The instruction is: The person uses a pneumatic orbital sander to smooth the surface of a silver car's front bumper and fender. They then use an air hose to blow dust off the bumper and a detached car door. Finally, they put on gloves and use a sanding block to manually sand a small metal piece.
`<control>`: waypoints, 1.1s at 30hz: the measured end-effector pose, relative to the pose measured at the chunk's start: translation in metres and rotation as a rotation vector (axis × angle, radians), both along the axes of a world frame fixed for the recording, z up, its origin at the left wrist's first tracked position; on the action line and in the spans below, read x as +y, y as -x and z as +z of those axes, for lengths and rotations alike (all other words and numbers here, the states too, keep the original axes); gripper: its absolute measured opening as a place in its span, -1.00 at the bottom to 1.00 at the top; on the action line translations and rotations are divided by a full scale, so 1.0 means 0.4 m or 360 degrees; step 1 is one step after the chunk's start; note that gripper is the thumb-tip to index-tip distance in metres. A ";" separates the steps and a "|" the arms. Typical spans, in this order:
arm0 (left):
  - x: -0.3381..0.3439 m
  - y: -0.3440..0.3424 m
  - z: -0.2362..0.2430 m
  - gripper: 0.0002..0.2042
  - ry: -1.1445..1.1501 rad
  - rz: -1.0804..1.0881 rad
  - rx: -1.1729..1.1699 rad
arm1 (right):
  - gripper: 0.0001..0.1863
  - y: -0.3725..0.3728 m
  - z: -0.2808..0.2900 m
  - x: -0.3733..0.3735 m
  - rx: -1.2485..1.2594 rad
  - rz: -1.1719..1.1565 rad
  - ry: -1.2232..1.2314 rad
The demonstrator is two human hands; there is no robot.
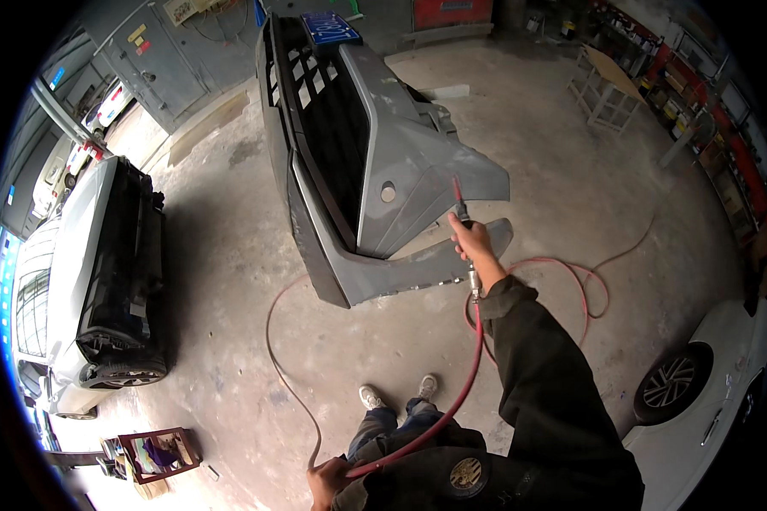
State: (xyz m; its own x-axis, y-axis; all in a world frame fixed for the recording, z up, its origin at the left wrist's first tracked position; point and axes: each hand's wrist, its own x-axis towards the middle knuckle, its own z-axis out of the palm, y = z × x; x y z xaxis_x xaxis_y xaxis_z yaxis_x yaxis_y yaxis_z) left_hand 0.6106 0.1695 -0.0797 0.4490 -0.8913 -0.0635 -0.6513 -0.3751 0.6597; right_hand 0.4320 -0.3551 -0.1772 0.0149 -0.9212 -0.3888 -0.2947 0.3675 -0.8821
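Observation:
My right hand [473, 240] grips an air blow gun [460, 204] with a thin red nozzle, pointed at the grey surface of a car bumper [405, 177]. The bumper stands ahead of me, with a black slatted grille and a blue plate at its top. A red hose [470, 370] runs from the gun's lower end down past my legs. My left hand [328, 481], at the bottom edge, is closed round a length of hose at waist height.
A white car [55, 285] with its front bumper off stands left, another white car [694, 400] lower right. A crate of items [158, 456] lies lower left. Hose loops [584, 307] cross the floor. A wooden-topped stand [605, 72] and cluttered shelves [690, 119] are at back right.

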 end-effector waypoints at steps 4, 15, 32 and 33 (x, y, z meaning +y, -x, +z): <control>0.001 0.016 0.005 -0.64 -0.0115 -0.0016 0.0101 | -0.26 -0.114 -0.019 0.166 0.0345 0.0585 0.0428; 0.001 0.010 0.002 -0.66 -0.0176 -0.0202 0.0077 | -0.31 0.077 -0.277 0.327 -0.0073 0.0268 -0.0345; 0.005 0.011 -0.003 -0.65 -0.0321 -0.0148 0.0184 | -0.30 -0.006 -0.257 0.444 0.0370 0.0595 -0.0112; 0.003 0.014 -0.001 -0.65 -0.0324 -0.0153 0.0168 | -0.30 0.003 -0.260 0.440 0.0348 0.0606 -0.0163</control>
State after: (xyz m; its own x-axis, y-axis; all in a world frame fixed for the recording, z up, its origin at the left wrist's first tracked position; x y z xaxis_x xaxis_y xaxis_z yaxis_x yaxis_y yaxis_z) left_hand 0.6051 0.1708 -0.0800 0.3441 -0.8935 -0.2884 -0.6219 -0.4470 0.6429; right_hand 0.4310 -0.1793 -0.2811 0.2528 -0.8225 -0.5094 -0.6011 0.2790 -0.7489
